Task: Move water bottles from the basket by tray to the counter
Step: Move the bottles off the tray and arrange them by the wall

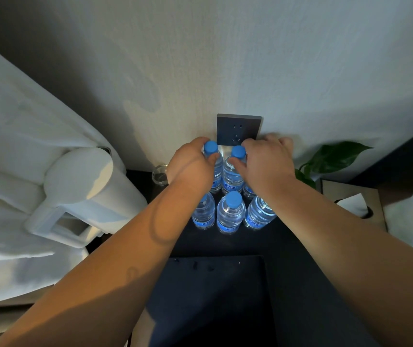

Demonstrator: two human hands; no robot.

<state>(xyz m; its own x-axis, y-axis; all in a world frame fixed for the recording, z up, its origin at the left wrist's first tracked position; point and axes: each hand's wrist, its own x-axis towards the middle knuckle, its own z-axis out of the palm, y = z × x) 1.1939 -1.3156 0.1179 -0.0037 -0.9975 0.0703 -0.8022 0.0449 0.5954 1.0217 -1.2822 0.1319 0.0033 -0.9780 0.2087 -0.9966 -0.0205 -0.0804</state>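
Blue-capped clear plastic water bottles (pixel 231 212) stood in two rows on the dark tabletop (pixel 283 246) against the wall, six as far as I could count. My left hand (pixel 190 164) was closed round the neck of the back-left bottle (pixel 213 161); my right hand (pixel 263 161) pinched the neck of the back-middle bottle (pixel 235 169). Flat dark tray (pixel 215 284) lay bare, nearer me. No basket in sight. Judged the unloading nearly done; whether more bottles remained elsewhere, couldn't tell.

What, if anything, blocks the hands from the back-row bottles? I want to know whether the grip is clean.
Nothing visible does. The left hand is on the back-left bottle; the right hand is on the bottle beside it.
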